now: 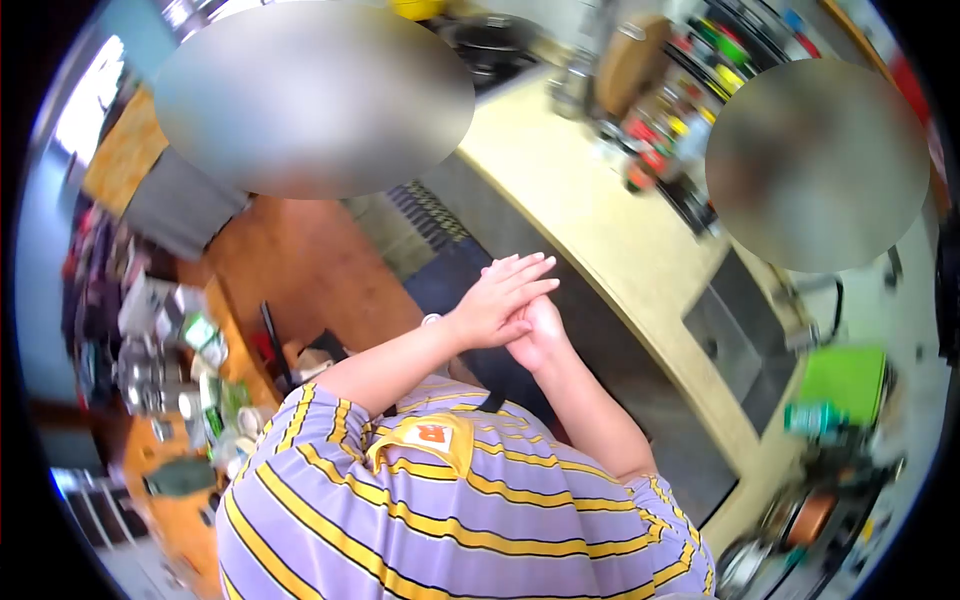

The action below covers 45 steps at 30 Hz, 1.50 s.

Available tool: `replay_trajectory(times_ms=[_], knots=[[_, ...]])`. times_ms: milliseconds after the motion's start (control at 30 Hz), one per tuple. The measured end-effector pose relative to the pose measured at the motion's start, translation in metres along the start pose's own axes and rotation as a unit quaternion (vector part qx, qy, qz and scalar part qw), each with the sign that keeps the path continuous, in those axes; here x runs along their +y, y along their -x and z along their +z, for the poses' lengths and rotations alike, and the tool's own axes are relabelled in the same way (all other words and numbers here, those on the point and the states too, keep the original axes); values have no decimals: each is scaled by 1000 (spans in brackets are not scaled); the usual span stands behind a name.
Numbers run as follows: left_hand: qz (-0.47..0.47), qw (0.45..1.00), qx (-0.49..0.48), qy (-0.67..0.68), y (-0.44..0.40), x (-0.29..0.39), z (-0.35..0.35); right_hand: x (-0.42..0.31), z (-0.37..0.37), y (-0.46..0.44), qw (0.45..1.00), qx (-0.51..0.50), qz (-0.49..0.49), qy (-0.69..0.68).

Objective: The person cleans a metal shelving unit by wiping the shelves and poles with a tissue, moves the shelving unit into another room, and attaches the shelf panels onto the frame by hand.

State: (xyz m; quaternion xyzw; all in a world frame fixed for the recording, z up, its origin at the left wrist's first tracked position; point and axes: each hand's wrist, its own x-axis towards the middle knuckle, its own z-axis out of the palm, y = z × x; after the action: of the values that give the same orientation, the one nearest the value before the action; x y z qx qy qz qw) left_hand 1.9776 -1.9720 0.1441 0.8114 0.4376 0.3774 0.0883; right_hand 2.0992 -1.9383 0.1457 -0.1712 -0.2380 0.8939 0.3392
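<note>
My left hand (497, 302) lies across my right hand (541, 335), in front of my striped shirt (430, 510). The left fingers are stretched out, slightly apart, over the right hand. Most of the right fingers are hidden beneath the left hand; what shows looks extended rather than curled. The palms touch, and I see no object between them. Something small and white, perhaps a band, shows by my left wrist. Nearest the hands is the edge of a pale countertop (610, 200), to their right and apart from them.
A sink (735, 335) with a faucet (835, 310) is set in the counter. Bottles and jars (655, 135) stand farther back, near a dark pan (492, 40). A green board (840, 385) is at the right. On the left, a wooden table (150, 450) bears jars and containers. Two areas are blurred out.
</note>
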Motion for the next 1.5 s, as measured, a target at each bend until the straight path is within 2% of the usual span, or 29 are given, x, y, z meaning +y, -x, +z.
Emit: replay_trajectory(times_ms=[67,100,133,167,200,233,267,300,333,367,433,467,500,600,667,733,800,867,933,967,1067,1133,1200,1233,1333,1400,1467,1500], knots=[[-11,991,73,-112,34,-58,-60,17,56,-46,1000,-17,23,13],[-57,971,106,-206,43,-86,-94,4,76,-77,993,-63,102,6],[-185,939,176,-229,53,-100,-129,-2,125,-95,995,-75,59,38],[-300,881,236,-281,69,-123,-161,-6,174,-109,989,-145,14,19],[-397,823,219,-342,104,-177,-179,-5,216,-127,972,-222,-62,39],[-477,809,287,-190,119,-220,-196,-18,244,-149,951,-259,-141,94],[-533,768,354,-27,138,-249,-223,-4,265,-178,886,-289,-300,205],[-466,757,391,239,145,-261,-249,14,284,-206,818,-330,-351,314],[-482,715,398,312,124,-237,-283,32,294,-237,733,-364,-398,415],[-422,681,403,442,127,-256,-297,55,299,-271,630,-391,-439,507],[-314,588,384,639,120,-271,-338,156,272,-335,521,-377,-405,650],[-276,538,363,709,113,-265,-365,215,245,-357,564,-353,-442,602],[-334,604,391,609,121,-277,-378,231,229,-377,585,-364,-449,569],[-362,501,574,537,165,-317,-429,227,216,-447,392,-379,-275,792],[-228,462,654,554,194,-316,-483,215,200,-500,166,-352,-2,921],[-228,524,693,439,226,-333,-515,207,158,-567,262,-322,-22,910],[-305,501,737,336,237,-351,-539,199,174,-623,338,-256,-3,906],[-334,482,740,329,247,-391,-557,196,180,-686,396,-232,-66,886],[-350,479,730,340,252,-445,-574,195,209,-749,485,-222,-57,844],[-363,488,722,330,248,-473,-584,198,220,-783,516,-225,-90,822],[-402,504,699,309,229,-556,-624,209,269,-880,570,-221,-101,785],[-430,511,679,305,206,-606,-662,218,303,-934,587,-242,-123,763],[-436,544,662,275,186,-653,-696,230,326,-997,637,-274,-130,709],[-436,552,661,259,177,-675,-711,227,355,-1011,695,-285,-96,653],[-431,575,656,230,153,-732,-752,224,412,-1072,674,-257,-145,677],[-436,585,651,212,145,-769,-778,226,438,-1120,718,-248,-190,622],[-423,622,641,154,140,-812,-810,228,465,-1166,775,-216,-253,538],[-415,642,632,126,137,-834,-826,226,479,-1194,769,-214,-281,534]])
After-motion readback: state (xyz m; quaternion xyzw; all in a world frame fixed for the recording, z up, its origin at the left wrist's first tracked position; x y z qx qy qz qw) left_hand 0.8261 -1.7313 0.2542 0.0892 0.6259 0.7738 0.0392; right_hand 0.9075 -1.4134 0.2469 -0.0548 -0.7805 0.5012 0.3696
